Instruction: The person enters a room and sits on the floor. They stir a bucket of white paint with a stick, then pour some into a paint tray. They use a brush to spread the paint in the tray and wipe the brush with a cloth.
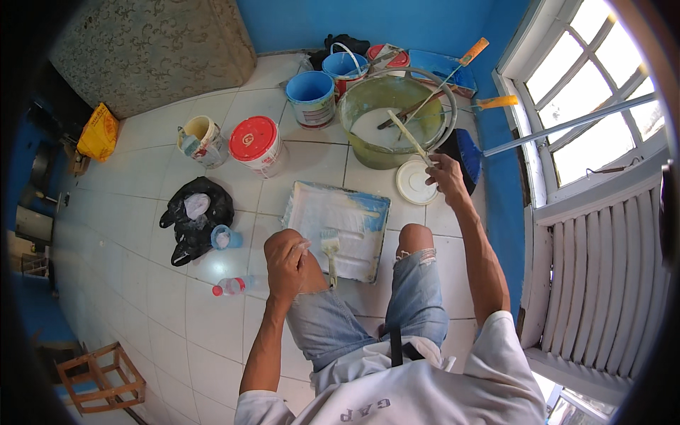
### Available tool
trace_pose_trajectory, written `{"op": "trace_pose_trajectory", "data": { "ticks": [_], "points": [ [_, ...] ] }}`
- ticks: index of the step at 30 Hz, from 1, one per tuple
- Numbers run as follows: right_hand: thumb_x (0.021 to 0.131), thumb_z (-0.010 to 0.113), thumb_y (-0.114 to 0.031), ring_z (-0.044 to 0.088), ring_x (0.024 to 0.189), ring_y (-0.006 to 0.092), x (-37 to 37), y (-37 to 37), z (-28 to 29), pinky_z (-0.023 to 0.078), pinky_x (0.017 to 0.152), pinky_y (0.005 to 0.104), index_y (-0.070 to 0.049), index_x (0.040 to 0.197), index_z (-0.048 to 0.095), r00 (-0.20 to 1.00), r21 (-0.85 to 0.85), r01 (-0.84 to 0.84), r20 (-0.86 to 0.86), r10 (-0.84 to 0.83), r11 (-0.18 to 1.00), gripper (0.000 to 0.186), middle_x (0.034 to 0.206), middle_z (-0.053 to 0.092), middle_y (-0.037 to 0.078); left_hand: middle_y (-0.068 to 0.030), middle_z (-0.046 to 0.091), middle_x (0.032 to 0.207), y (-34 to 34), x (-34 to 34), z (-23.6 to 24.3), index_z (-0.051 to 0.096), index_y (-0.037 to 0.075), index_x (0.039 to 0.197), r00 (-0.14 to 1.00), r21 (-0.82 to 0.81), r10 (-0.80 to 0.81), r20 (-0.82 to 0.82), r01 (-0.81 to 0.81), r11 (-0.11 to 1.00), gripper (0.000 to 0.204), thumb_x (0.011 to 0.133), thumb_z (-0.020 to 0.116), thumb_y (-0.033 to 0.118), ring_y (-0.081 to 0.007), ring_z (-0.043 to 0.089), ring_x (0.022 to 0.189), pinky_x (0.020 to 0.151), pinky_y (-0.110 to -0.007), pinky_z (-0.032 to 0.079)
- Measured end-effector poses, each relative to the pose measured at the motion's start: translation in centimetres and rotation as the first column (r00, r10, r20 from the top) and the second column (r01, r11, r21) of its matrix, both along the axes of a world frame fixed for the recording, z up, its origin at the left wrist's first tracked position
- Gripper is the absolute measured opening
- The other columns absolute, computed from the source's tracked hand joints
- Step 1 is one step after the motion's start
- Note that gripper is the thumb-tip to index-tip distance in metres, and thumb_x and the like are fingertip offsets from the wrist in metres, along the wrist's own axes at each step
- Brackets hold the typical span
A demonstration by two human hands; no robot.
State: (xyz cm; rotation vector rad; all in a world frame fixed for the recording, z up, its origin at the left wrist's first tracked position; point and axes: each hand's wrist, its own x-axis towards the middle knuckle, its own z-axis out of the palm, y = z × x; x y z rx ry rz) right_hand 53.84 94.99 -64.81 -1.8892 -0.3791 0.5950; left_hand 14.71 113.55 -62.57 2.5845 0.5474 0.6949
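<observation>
My right hand [446, 176] is closed round the lower end of a pale, thin stick [406, 133], which slants up over the rim of a large green tub [368, 152] holding white liquid. Beneath that hand, a round white lid [416, 183] lies on the tiles. My left hand [287, 265] rests by my left knee, its fingers curled round a small whitish scrap too unclear to name. In front of my knees is a blue paint tray [379, 212] coated in white paint. A flat paintbrush [331, 248] lies across its near left part, bristles pointing away.
Behind stand a blue bucket [310, 99], a red-lidded bucket [255, 142] and a paint-smeared pail [203, 142]. Orange-handled rollers [473, 52] lean from the tub. Leftward sit a black plastic bag [195, 219], a blue cup [225, 238] and a bottle [230, 286]. A louvred shutter [602, 269] is at right.
</observation>
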Motion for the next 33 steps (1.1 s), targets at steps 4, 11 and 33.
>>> {"op": "trace_pose_trajectory", "data": {
  "ticks": [4,11,33],
  "points": [
    [0.087,0.063,-0.009,0.066,0.065,0.0117,-2.1,-1.3,-1.8,0.039,0.049,0.0253,0.005,0.127,0.058,0.997,0.126,0.060,0.050,-0.067,0.990,0.043,0.088,0.066,0.006,-0.0082,0.069,0.101,-0.6,0.2,0.6,0.072,0.005,0.103,1.000,0.005,-0.006,0.025,0.006,1.000,0.015,0.089,0.065,0.004,-0.0293,0.067,0.093,0.080,-0.040,0.053],
    [0.094,0.064,-0.012,0.058,0.067,0.0097,-7.1,-7.5,-2.0,0.043,0.055,0.0232,0.000,0.127,0.061,0.987,0.221,0.096,0.107,-0.122,0.971,0.036,0.090,0.063,0.004,-0.0089,0.070,0.100,-0.9,-0.1,1.9,0.072,0.005,0.104,0.999,-0.006,0.013,0.032,-0.012,1.000,0.016,0.090,0.066,0.005,-0.0300,0.067,0.092,0.080,-0.040,0.053],
    [0.096,0.058,-0.018,0.069,0.079,0.0288,-6.7,-9.4,-25.8,0.055,0.071,0.0407,0.002,0.125,0.057,0.913,-0.142,0.360,0.256,-0.317,0.922,0.035,0.094,0.067,0.018,-0.0102,0.069,0.108,-6.9,-4.0,5.4,0.071,0.005,0.109,1.000,-0.071,-0.030,-0.003,0.030,0.997,0.026,0.084,0.062,0.003,-0.0269,0.068,0.091,0.076,-0.038,0.054]
  ]
}}
